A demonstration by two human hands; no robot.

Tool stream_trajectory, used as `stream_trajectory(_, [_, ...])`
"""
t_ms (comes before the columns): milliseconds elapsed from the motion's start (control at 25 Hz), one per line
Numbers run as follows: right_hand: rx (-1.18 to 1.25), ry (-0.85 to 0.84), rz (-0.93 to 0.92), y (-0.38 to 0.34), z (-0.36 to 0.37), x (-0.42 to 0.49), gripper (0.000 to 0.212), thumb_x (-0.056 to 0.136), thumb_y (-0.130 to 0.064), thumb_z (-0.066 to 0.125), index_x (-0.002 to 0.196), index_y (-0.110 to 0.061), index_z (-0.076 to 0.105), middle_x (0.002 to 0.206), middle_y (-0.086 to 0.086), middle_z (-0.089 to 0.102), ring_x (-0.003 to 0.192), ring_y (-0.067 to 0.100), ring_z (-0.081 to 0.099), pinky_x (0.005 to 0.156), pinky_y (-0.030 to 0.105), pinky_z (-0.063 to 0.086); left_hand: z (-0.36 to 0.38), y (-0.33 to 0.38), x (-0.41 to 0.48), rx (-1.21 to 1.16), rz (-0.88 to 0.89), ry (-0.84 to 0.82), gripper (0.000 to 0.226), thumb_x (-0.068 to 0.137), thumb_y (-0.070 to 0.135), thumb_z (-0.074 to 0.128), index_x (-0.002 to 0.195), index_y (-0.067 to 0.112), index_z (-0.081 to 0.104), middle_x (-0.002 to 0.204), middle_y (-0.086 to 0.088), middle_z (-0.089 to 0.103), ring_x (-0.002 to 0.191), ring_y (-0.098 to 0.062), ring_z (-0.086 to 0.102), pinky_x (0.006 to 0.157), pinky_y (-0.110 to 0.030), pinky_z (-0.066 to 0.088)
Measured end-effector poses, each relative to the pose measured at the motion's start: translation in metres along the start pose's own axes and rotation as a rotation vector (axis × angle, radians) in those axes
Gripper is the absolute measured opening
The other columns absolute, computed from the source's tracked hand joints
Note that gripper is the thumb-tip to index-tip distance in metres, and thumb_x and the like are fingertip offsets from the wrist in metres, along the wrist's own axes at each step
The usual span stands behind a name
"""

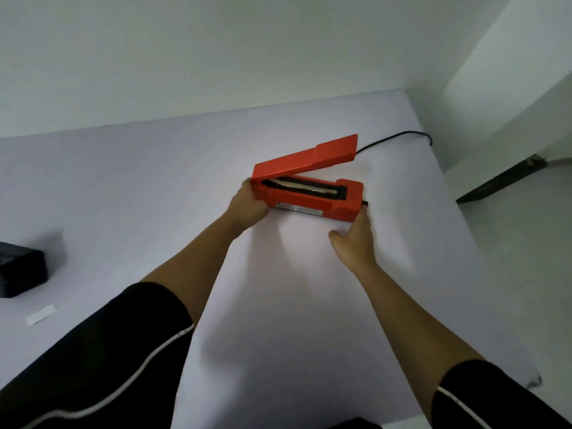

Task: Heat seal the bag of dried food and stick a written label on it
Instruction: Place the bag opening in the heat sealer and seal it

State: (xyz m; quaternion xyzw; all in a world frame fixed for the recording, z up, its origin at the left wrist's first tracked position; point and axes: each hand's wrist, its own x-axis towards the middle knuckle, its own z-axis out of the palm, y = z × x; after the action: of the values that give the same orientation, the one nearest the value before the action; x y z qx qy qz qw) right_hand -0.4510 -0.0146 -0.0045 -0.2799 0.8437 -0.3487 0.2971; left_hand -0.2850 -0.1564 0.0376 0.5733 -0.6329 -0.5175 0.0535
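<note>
On a pale desk [309, 305] by a white wall, the left hand [247, 205] grips the raised-lid sealer [312, 204] at its left end while the right hand [353, 243] touches its right end with outstretched fingers [362, 215], apparently positioning it, so next fetch what looks like the dark bag [21, 267] far left of the sealer.

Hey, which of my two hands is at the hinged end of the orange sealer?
Your left hand: it grips the heat sealer where lid and base meet. The right hand touches the opposite end, where the lid gapes open.
</note>
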Motion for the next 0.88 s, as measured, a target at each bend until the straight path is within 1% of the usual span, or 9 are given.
stream_trajectory(200, [0.043,-0.029,-0.012,0.002,0.007,-0.029,0.079,0.078,-0.010,0.063,0.145,-0.020,0.023,0.140,0.004,0.042,0.126,0.023,0.044,0.104,0.037,0.042,-0.013,-0.010,-0.013,-0.009,-0.009,0.001,0.067,0.075,0.003,0.049,0.138,0.014,0.031,0.126,-0.012,0.051,0.113,-0.031,0.051,0.086,-0.038,0.047])
stream_trajectory(360, [0.089,-0.027,-0.015,0.005,0.016,-0.064,0.077,0.081,-0.009,0.061,0.145,-0.022,0.022,0.140,0.002,0.043,0.121,0.021,0.048,0.093,0.027,0.043,-0.023,-0.027,-0.037,0.029,-0.004,-0.014,0.080,0.058,0.017,0.044,0.137,0.014,0.033,0.124,-0.012,0.052,0.111,-0.031,0.052,0.087,-0.040,0.047])
stream_trajectory(440, [0.094,-0.017,-0.007,0.008,0.021,-0.079,0.077,0.080,-0.009,0.061,0.145,-0.023,0.021,0.140,0.002,0.043,0.122,0.021,0.048,0.096,0.030,0.046,-0.024,-0.038,-0.044,0.028,0.000,-0.013,0.074,0.065,0.013,0.047,0.138,0.013,0.032,0.126,-0.012,0.051,0.111,-0.029,0.051,0.089,-0.040,0.047])
stream_trajectory(520, [0.088,-0.026,0.008,0.011,0.024,-0.087,0.078,0.079,-0.010,0.062,0.145,-0.024,0.021,0.139,0.002,0.043,0.121,0.022,0.049,0.098,0.038,0.048,-0.024,-0.047,-0.049,0.028,0.016,-0.018,0.065,0.076,0.003,0.047,0.139,0.013,0.031,0.129,-0.013,0.050,0.111,-0.027,0.050,0.090,-0.039,0.046])
stream_trajectory(600, [0.053,-0.046,0.008,0.015,0.024,-0.090,0.080,0.079,-0.010,0.063,0.145,-0.022,0.019,0.141,0.003,0.041,0.126,0.022,0.045,0.102,0.040,0.045,-0.025,-0.053,-0.051,0.062,0.027,-0.043,0.067,0.080,-0.001,0.046,0.143,0.014,0.026,0.135,-0.014,0.047,0.119,-0.029,0.047,0.094,-0.038,0.043])
stream_trajectory(680, [-0.011,-0.018,0.007,0.013,0.025,-0.092,0.084,0.079,-0.013,0.065,0.146,-0.017,0.016,0.147,0.007,0.033,0.134,0.025,0.036,0.109,0.041,0.038,-0.030,-0.058,-0.053,0.115,0.053,-0.028,0.072,0.084,0.001,0.047,0.148,0.013,0.017,0.148,-0.012,0.035,0.135,-0.029,0.036,0.104,-0.037,0.036])
stream_trajectory(760, [-0.133,0.038,-0.011,0.008,0.025,-0.094,0.087,0.082,-0.019,0.066,0.148,-0.012,0.010,0.155,0.010,0.019,0.142,0.027,0.021,0.115,0.041,0.026,-0.035,-0.060,-0.057,0.200,0.167,0.085,0.069,0.090,0.010,0.051,0.149,0.010,0.016,0.154,-0.010,0.026,0.141,-0.026,0.028,0.112,-0.036,0.027])
stream_trajectory(800, [-0.215,0.057,-0.056,0.005,0.024,-0.096,0.087,0.084,-0.022,0.065,0.148,-0.011,0.007,0.156,0.010,0.014,0.144,0.027,0.015,0.116,0.042,0.022,-0.037,-0.058,-0.059,0.252,0.247,0.137,0.066,0.092,0.014,0.052,0.148,0.009,0.018,0.154,-0.011,0.026,0.141,-0.025,0.027,0.113,-0.035,0.025])
stream_trajectory(880, [-0.375,0.068,-0.166,0.000,0.024,-0.096,0.086,0.086,-0.028,0.062,0.149,-0.010,0.005,0.157,0.011,0.011,0.145,0.027,0.013,0.117,0.042,0.020,-0.039,-0.050,-0.058,0.351,0.382,0.163,0.062,0.094,0.021,0.053,0.147,0.009,0.023,0.153,-0.012,0.028,0.141,-0.025,0.027,0.113,-0.034,0.023])
